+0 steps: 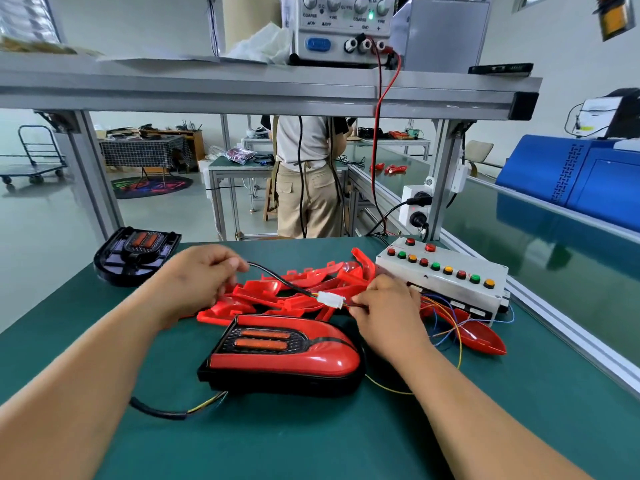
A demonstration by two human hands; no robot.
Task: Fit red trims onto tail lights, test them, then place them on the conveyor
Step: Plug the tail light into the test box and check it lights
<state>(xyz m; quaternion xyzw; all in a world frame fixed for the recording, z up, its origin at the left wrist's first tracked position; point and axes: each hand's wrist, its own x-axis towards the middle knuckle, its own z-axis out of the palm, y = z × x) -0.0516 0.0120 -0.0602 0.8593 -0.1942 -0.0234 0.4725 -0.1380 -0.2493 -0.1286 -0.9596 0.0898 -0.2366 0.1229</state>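
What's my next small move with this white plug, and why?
Probably press the white plastic plug onto the end of the coloured wires your right hand pinches: your left hand holds its black cable, and the black tail light already wears its red trim.

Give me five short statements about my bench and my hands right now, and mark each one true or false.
1. The left hand holds the black cable. True.
2. The white connector is plugged into the test box. False: the right hand pinches its end above the red trims, apart from the box.
3. The near tail light has a red trim fitted. True.
4. The far tail light has a red trim too. False: it is bare black.
5. The box's buttons are all green. False: they are red, green and orange.
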